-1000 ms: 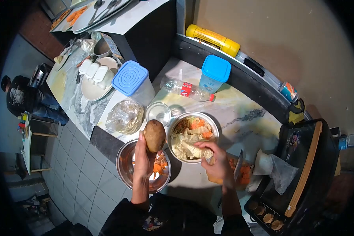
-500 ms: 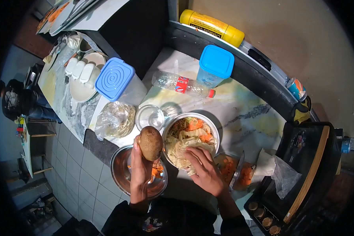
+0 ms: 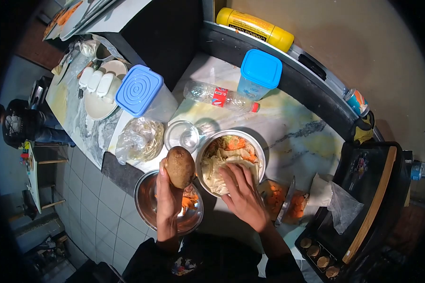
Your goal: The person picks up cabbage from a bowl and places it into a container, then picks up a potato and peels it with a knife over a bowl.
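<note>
My left hand is closed around a brown potato, held up above the steel bowl. Orange peelings lie in that bowl. My right hand rests with fingers stretched out on pale, wrinkled, leaf-like pieces in a white round bowl. Shredded orange and greenish vegetable shows at the bowl's far side. What lies under my right palm is hidden. A knife lies right of this hand, across containers of chopped orange pieces.
Behind the bowls are a clear glass dish, a bag of pale strands, a plastic bottle and two blue-lidded containers. A black stove-like appliance stands at right. Another person is at far left.
My right hand has pressed the pale pieces down into the white bowl; they hung over its near rim before. My left hand still holds the potato in nearly the same place.
</note>
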The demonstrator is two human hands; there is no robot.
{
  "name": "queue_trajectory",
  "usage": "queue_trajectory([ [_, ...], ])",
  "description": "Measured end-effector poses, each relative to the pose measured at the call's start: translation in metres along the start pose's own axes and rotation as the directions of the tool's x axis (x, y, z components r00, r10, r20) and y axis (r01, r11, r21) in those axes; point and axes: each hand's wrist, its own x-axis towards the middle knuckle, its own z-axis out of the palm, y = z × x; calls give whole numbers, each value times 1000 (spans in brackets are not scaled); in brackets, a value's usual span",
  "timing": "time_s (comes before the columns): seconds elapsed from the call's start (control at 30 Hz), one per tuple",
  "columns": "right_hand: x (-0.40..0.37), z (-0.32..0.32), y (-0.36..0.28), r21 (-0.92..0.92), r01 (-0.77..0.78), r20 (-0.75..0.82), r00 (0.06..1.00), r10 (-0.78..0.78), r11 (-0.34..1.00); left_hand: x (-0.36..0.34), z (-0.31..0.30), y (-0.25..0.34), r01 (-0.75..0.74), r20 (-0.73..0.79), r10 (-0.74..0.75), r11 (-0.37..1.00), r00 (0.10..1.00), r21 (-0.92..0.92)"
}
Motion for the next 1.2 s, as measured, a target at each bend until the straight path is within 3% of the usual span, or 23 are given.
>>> queue_trajectory([
  [0.17,6,3,-7,-15,-9,-20,1000,9,1000,-4,1,7,-29,62,30,1000,998,-4],
  [0.33,8,15,-8,-59,-17,-56,998,14,998,-10,7,5,-47,-13,46,999,999,-22],
  [0.53,14,22,-3,-44,4,-190,982,-12,999,-17,4,10,-56,72,57,998,996,-15],
  [0.63,18,26,-13,-69,-81,-215,975,64,994,-19,6,10,-59,62,61,998,996,-36],
  [0.7,23,28,-15,-199,-95,-227,973,49,975,-22,6,11,-72,89,74,997,993,-36],
  [0.83,30,32,-16,-266,-150,-161,981,110,952,-25,5,10,-77,89,80,996,993,-37],
  [0.93,31,32,-13,-210,-151,-141,982,123,966,-29,4,12,-77,98,82,996,992,-46],
  [1.07,27,29,0,-29,-92,-289,954,80,995,-33,4,16,-75,84,78,996,993,-38],
  [1.13,32,9,-4,267,-206,-231,935,270,942,-34,6,17,-77,80,81,996,993,-50],
  [1.2,32,-3,2,317,-177,-268,926,267,932,-35,5,17,-78,90,82,996,993,-43],
])
